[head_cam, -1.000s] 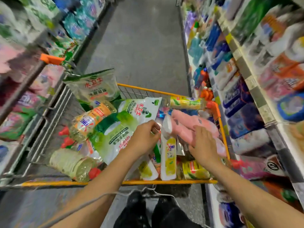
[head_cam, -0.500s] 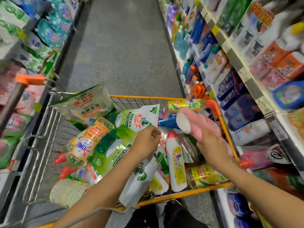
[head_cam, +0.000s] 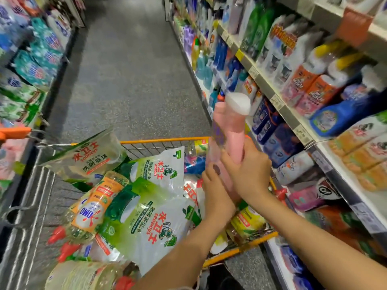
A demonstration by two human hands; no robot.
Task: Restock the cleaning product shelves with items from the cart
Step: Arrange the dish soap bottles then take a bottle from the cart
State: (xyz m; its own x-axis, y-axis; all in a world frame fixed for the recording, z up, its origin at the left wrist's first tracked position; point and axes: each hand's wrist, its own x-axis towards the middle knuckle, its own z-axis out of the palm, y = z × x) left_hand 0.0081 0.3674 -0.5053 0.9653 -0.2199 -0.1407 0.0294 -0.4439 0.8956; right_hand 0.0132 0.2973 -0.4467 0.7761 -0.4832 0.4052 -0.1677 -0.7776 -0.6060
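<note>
shelves: right of the cart, rows packed with cleaning bottles and jugs, price tags on the edges
cart: orange-rimmed wire cart in the aisle, piled with product
refill pouches: green-white, lying across the cart's middle, overlapping
OMO bottle: on its side at the cart's left, beside the pouches
pink bottle: lifted above the cart's right side, roughly upright, white cap on top, blurred
right hand: over the cart's right edge, fingers wrapped round the pink bottle's lower body
left hand: just under the right hand, above the cart load, gripping the bottle's bottom end, thumb on its front
</note>
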